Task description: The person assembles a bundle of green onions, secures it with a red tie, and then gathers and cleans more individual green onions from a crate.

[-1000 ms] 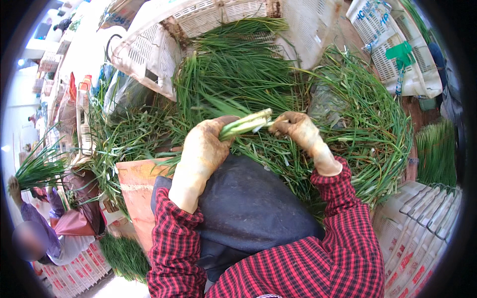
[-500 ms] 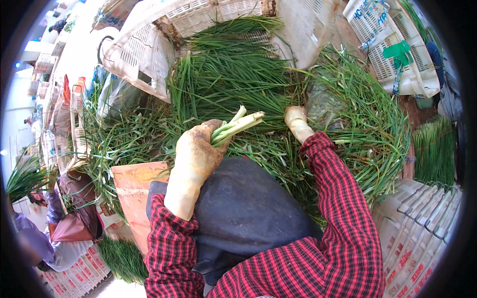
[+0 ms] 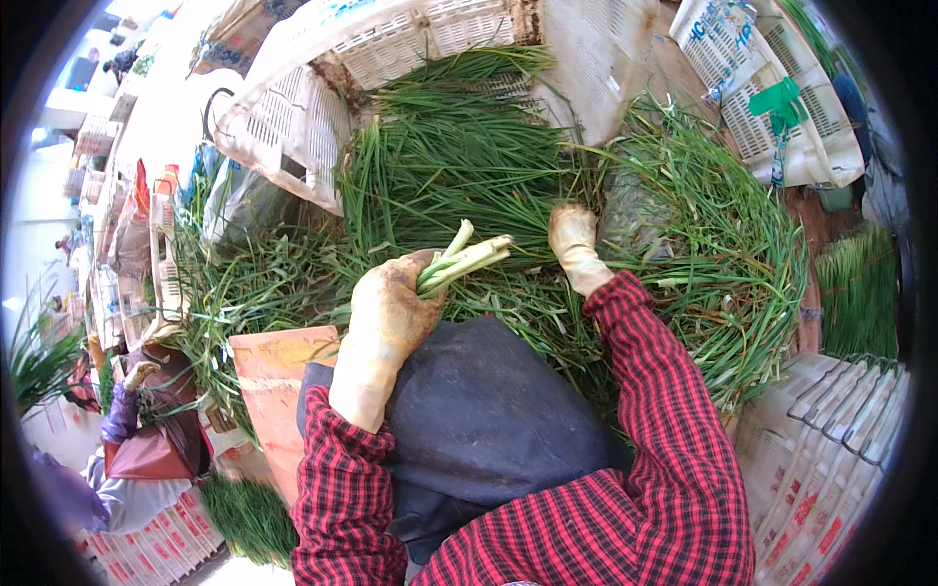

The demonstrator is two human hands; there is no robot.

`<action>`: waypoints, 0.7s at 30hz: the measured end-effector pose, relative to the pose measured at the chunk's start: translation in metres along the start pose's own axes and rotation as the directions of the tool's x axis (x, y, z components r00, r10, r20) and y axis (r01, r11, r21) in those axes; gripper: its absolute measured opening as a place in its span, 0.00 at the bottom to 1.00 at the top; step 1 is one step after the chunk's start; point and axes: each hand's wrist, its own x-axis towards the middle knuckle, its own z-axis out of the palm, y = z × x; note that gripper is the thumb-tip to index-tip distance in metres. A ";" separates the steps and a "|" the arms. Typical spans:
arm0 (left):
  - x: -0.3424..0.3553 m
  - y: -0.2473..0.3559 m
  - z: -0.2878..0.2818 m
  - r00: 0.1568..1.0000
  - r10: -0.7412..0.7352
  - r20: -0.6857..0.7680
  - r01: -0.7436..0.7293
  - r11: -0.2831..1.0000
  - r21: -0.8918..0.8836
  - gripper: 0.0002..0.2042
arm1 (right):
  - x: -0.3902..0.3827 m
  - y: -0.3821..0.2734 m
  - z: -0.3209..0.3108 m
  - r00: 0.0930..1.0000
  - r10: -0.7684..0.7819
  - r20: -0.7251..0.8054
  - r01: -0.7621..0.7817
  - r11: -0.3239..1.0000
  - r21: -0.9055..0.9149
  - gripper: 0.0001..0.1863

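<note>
My left hand [image 3: 393, 305], in a soiled cream glove, is closed around a small bunch of chives [image 3: 467, 262]. Their pale cut-looking ends point up and to the right above the fist. A thick layer of long green chives [image 3: 449, 171] lies in front of me in an open white crate [image 3: 386, 51]. At the near right edge of that layer, my right hand [image 3: 574, 237] reaches down in a matching glove. Its fingers look curled in among the leaves, and what they hold is hidden.
Loose leaf scraps [image 3: 723, 293] heap up on both sides. A dark apron [image 3: 479, 400] covers my lap beside an orange board [image 3: 283, 376]. White crates [image 3: 821, 449] stand at right, with bundled chives [image 3: 858, 293] behind. A co-worker's gloved hand [image 3: 140, 375] shows at far left.
My right hand has shifted slightly left along the chives' edge. The left hand keeps its bunch nearly in place. At far left, the co-worker's hand has come into sight.
</note>
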 end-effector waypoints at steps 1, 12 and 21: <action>0.002 0.011 -0.005 0.999 0.035 0.028 -0.038 0.996 0.085 0.10 | -0.007 0.003 -0.011 0.984 -0.046 -0.171 0.057 0.997 0.060 0.08; 0.004 0.009 -0.003 0.979 -0.043 0.199 0.052 0.998 -0.043 0.19 | -0.002 0.009 0.028 0.993 -0.092 -0.079 0.090 0.996 -0.027 0.18; 0.013 0.017 -0.002 0.860 0.397 0.321 -0.423 0.906 0.012 0.31 | -0.132 -0.058 -0.144 0.835 -0.346 -0.428 0.534 0.320 0.783 0.10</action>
